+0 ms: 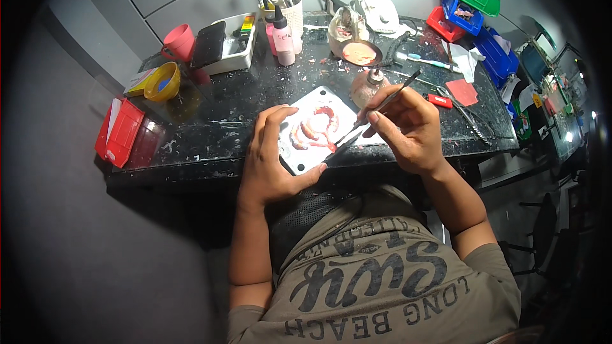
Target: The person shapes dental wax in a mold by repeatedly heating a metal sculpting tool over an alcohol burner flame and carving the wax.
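Observation:
My left hand grips a white plate with dark dots at its corners, fingers along its left edge and thumb at its near edge. On the plate lie red and pink curved wax pieces shaped like a dental arch. In my right hand a thin dark wax-carving tool is pinched between thumb and fingers. It slants down to the left, its lower end over the plate's right side by the red wax. Just beyond that hand stands a round glass bottle with a metal neck.
Farther back are a small pan of pink material, a pink bottle and a white tray. A yellow bowl and red box stand left. Right lie a red lighter, pink sheet and blue bins.

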Motion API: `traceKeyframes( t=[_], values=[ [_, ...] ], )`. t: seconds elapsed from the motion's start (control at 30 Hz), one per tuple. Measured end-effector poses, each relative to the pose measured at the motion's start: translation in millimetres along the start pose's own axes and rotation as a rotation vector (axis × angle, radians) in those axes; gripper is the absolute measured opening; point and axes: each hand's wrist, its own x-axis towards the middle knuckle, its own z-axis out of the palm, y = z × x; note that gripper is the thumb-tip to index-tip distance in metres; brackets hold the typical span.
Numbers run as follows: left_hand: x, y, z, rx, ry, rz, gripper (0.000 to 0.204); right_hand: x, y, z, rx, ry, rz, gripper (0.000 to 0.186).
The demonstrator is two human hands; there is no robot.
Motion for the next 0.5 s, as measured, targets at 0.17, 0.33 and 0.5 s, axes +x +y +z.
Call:
traceKeyframes(
  t=[0.17,0.33,0.5],
  values=[
    [0.7,0.6,-0.4,0.008,-0.003,0.001,0.092,-0.9,-1.6,-1.6,-0.042,-0.024,-0.027,0.014],
    [0.1,-0.2,-0.2,0.007,0.001,0.006,0.092,0.3,-3.4,-0.3,-0.084,-0.027,-0.023,0.014],
    [-0.1,-0.7,0.1,-0.006,0.001,0.006,0.092,2.9,1.8,4.0,-0.045,0.024,-0.045,0.011]
  ],
)
